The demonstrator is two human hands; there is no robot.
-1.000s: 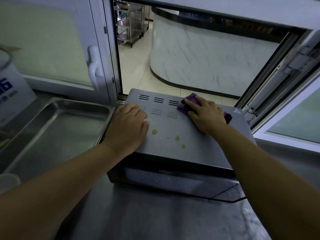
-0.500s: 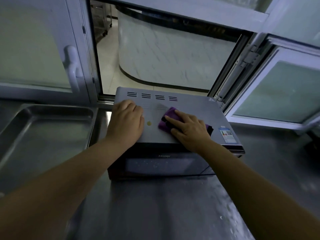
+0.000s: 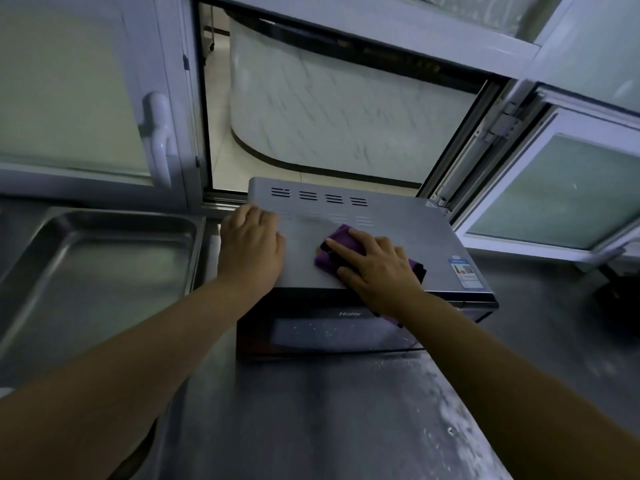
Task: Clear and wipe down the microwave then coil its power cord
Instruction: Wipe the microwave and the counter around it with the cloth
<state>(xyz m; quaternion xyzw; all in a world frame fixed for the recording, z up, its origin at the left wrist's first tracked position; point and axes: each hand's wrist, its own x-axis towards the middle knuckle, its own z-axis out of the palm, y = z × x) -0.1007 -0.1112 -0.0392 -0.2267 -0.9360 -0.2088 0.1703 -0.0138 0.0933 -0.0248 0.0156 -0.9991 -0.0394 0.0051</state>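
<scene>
The microwave (image 3: 398, 237) is sitting on a steel counter (image 3: 311, 427), directly under both hands, with its dark door (image 3: 332, 327) facing the person and its grey top panel facing up.

The left hand (image 3: 251, 251) is lying flat, palm down, on the left portion of the top panel, fingers extended and lying close together, pointing away from the person. It is gripping nothing; it is resting on the metal, at the panel's left edge.

The right hand (image 3: 377, 268) is pressing a purple cloth (image 3: 341, 239) against the top panel. Its fingers (image 3: 337, 244) are spread across the cloth, holding it down flat rather than pinching it. The cloth is showing beyond the fingertips and again past the outer side of the hand. A further purple strip is hanging below the wrist, in front of the door.

Beyond both hands, rows of vent slots (image 3: 318, 196) are running along the rear of the panel. To the right of the right hand, a label sticker (image 3: 464, 275) is sitting near the panel's right edge.

To the left of the left hand, a steel tray (image 3: 31, 258) is resting on the counter, just beside the microwave. Farther beyond the hands, a white-framed window (image 3: 194, 98) is standing open.

The power cord is not identifiable in this view.
</scene>
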